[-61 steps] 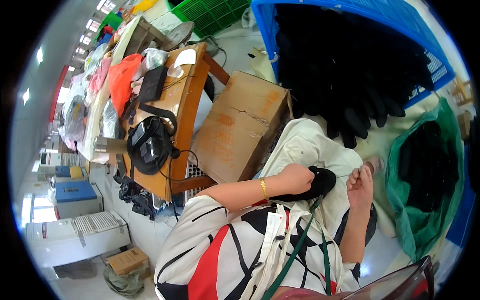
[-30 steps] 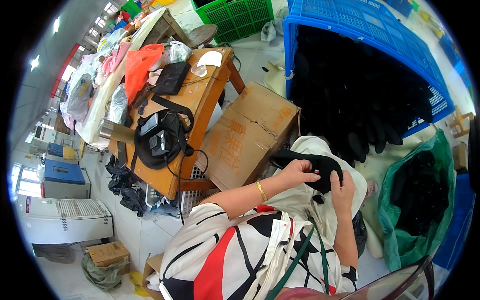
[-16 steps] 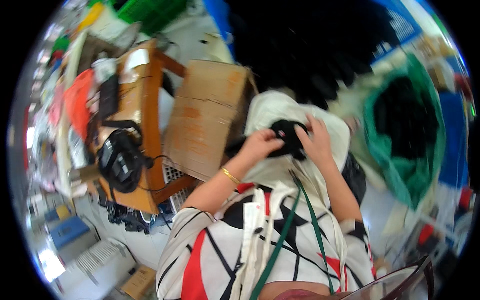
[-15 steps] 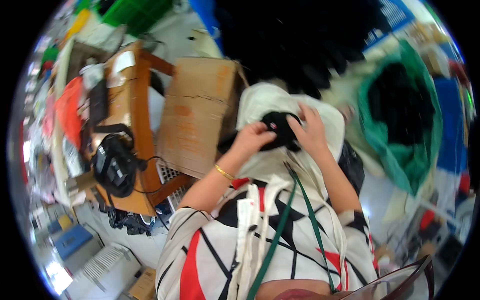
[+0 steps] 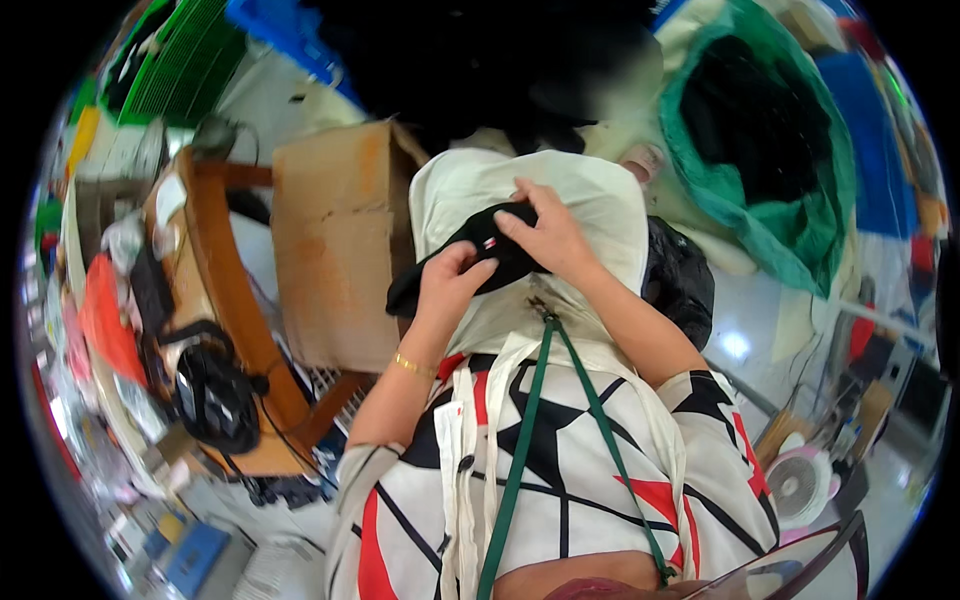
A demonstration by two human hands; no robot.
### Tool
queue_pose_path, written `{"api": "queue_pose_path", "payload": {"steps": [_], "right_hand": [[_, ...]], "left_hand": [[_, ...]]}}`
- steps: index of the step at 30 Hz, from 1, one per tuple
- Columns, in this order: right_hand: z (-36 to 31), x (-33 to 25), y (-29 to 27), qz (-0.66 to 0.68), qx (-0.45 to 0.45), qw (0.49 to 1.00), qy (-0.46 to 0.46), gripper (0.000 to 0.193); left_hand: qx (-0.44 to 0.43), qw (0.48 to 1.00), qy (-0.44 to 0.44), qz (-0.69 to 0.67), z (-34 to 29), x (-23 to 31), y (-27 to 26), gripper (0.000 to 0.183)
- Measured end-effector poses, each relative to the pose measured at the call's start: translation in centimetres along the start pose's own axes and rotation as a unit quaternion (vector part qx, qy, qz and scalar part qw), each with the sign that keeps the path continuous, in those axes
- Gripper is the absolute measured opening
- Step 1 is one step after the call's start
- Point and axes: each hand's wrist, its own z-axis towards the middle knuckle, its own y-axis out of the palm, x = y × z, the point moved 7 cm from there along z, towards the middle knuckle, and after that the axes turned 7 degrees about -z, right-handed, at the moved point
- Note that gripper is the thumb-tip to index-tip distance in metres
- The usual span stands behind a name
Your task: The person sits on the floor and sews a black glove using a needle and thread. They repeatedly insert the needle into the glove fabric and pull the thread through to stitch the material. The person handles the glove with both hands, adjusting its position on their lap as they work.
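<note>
Across my lap a white apron [image 5: 600, 190] is spread. Above it I hold a limp black cloth piece [image 5: 505, 262] bearing a small white-and-red mark; its exact kind is not clear. My left hand [image 5: 452, 280] grips its near side, thumb and fingers closed on the fabric, and one end of the cloth sticks out left of that hand. With its thumb on top, my right hand [image 5: 547, 232] grips the upper right edge, fingers partly hidden. A small dark tool [image 5: 541, 305] on a green cord [image 5: 530, 410] rests on the apron just below.
A cardboard box [image 5: 335, 250] stands left of my lap, beside a wooden stool [image 5: 235, 310] with a black device [image 5: 215, 400] on it. A dark heap [image 5: 450, 70] lies ahead. At right are a green sack [image 5: 825, 240] of black items and a black plastic bag [image 5: 680, 285].
The view has shifted, so surroundings appear further left. The black cloth piece now lies more stretched out between my hands, its mark still facing up. Both hands still hold it.
</note>
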Motion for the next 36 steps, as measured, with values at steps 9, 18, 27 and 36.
{"api": "queue_pose_path", "payload": {"steps": [9, 18, 27, 36], "right_hand": [[-2.3, 6.4, -9.3, 0.295, 0.07, 0.942, 0.142, 0.033], [-8.2, 15.5, -30.9, 0.016, 0.498, 0.855, 0.143, 0.045], [-7.2, 11.4, -12.4, 0.256, 0.174, 0.944, 0.113, 0.026], [-6.7, 3.6, -7.5, 0.594, -0.052, 0.8, 0.062, 0.038]], "left_hand": [[-0.027, 0.936, 0.294, 0.194, -1.5, 8.9, 5.0, 0.025], [0.114, 0.774, 0.249, 0.572, 4.5, 5.4, 0.6, 0.041], [0.097, 0.724, 0.267, 0.628, 5.3, 5.3, -0.2, 0.029], [-0.258, 0.963, 0.064, 0.031, 2.2, 5.3, 12.2, 0.048]]}}
